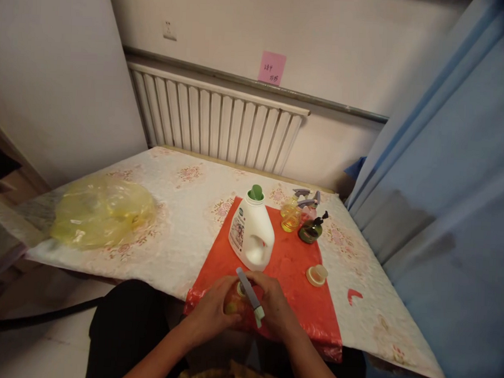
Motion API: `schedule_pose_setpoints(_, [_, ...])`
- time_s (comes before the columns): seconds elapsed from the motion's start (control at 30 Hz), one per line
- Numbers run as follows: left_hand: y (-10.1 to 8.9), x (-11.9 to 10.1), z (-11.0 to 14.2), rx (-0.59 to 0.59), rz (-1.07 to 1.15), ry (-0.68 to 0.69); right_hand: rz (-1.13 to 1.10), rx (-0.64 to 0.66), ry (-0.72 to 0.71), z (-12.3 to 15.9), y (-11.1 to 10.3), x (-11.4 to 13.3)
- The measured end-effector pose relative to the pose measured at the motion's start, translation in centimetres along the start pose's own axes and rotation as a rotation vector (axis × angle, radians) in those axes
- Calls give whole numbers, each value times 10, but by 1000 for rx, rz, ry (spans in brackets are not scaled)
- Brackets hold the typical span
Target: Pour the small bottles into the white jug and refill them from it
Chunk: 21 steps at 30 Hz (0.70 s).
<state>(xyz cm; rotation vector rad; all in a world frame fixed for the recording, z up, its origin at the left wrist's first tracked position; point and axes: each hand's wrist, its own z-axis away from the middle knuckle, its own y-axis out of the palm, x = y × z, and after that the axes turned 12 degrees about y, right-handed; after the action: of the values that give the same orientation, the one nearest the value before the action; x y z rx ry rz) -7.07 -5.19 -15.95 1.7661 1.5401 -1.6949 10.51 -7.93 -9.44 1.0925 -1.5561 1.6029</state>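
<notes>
Near the front edge of the red plastic sheet (289,263), a small spray bottle (249,292) with a grey trigger head is held between both my hands. My left hand (213,310) wraps round its see-through body. Curled at the neck, just under the trigger head, is my right hand (272,301); its fingertips are partly hidden. Just beyond my hands stands a large white jug (253,233) with a handle, uncapped, showing a green inner spout. Its cloudy cap (317,275) lies on the sheet to the right.
Spray bottles with yellow (291,219) and pink (309,214) contents stand at the sheet's back right, beside a dark green pump bottle (311,230). A yellow plastic bag (103,211) lies on the table's left. A red scrap (354,296) and blue curtain (448,181) are at the right.
</notes>
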Motion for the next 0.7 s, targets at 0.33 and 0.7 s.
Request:
schedule_pose_setpoints(0.33, [-7, 8, -10, 6, -1, 39, -80, -9, -10, -14, 2, -11])
schedule_pose_setpoints(0.7, [-9, 15, -15, -17, -113, 31, -182, -187, 0, -19, -19, 13])
